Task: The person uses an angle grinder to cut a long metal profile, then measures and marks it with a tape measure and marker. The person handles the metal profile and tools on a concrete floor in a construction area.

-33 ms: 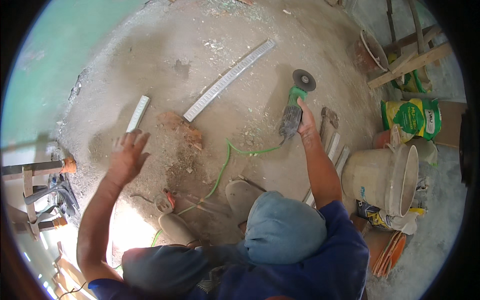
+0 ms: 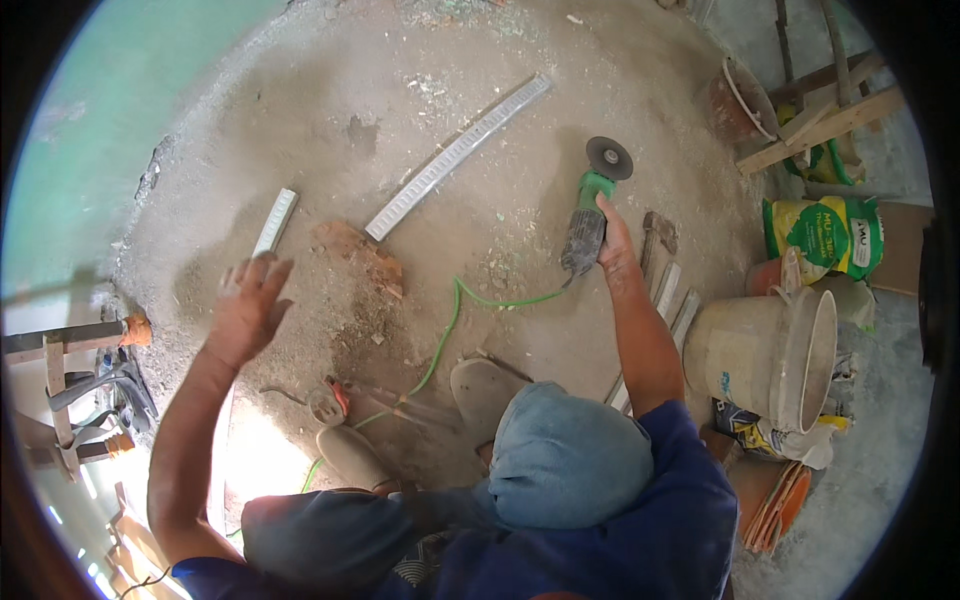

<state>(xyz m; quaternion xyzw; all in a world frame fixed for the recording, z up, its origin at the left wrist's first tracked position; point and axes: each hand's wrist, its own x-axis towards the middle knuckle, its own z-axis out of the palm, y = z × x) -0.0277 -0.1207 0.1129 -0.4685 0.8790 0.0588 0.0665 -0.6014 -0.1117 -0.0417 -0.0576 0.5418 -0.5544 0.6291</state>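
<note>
Upper right, my right hand (image 2: 615,240) grasps the grinder (image 2: 584,224), probably heavy, best held by its body; my left hand (image 2: 246,308) is spread.

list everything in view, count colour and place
angle grinder: one, green and dark grey, right of centre
cord: one, green, centre
long strip: one, silvery, upper middle
short strip: one, whitish, left
brick chunks: several, orange, centre
pail: one, whitish, right
bars: at least two, whitish, left of pail
bucket: one, reddish, upper right
sacks: at least two, green and yellow, right
wooden frame: one, brown, upper right
shoes: two, tan, lower middle
left hand: one, bare, left
right hand: one, bare, on grinder
</note>
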